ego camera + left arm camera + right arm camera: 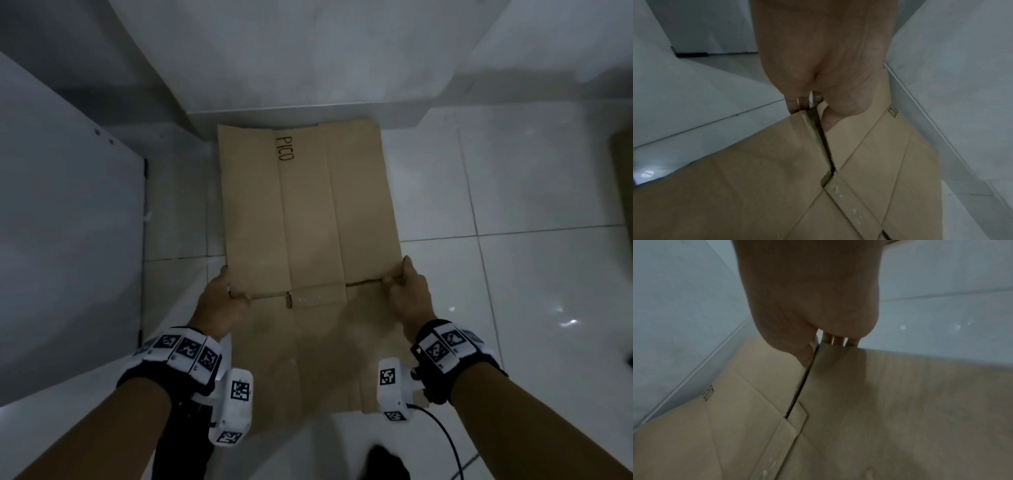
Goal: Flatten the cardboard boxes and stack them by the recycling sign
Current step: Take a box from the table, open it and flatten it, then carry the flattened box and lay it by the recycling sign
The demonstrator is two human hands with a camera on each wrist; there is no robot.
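Observation:
A flattened brown cardboard box (308, 205) printed "PICO" lies on the tiled floor, its far end against a white wall base. My left hand (224, 294) grips its near left corner, thumb on top and fingers curled under the edge. My right hand (406, 284) grips the near right corner the same way. In the left wrist view the cardboard (869, 146) shows a dark slit between its layers under my left hand (813, 105). The right wrist view shows my right hand (824, 344) pinching the cardboard (900, 402) edge. No recycling sign is in view.
A white cabinet or door panel (68, 222) stands at the left. White wall bases (308, 78) close off the far side. Glossy white floor tiles (513, 274) spread to the right. A brown object (623, 178) shows at the right edge. A black cable (442, 431) trails from my right wrist.

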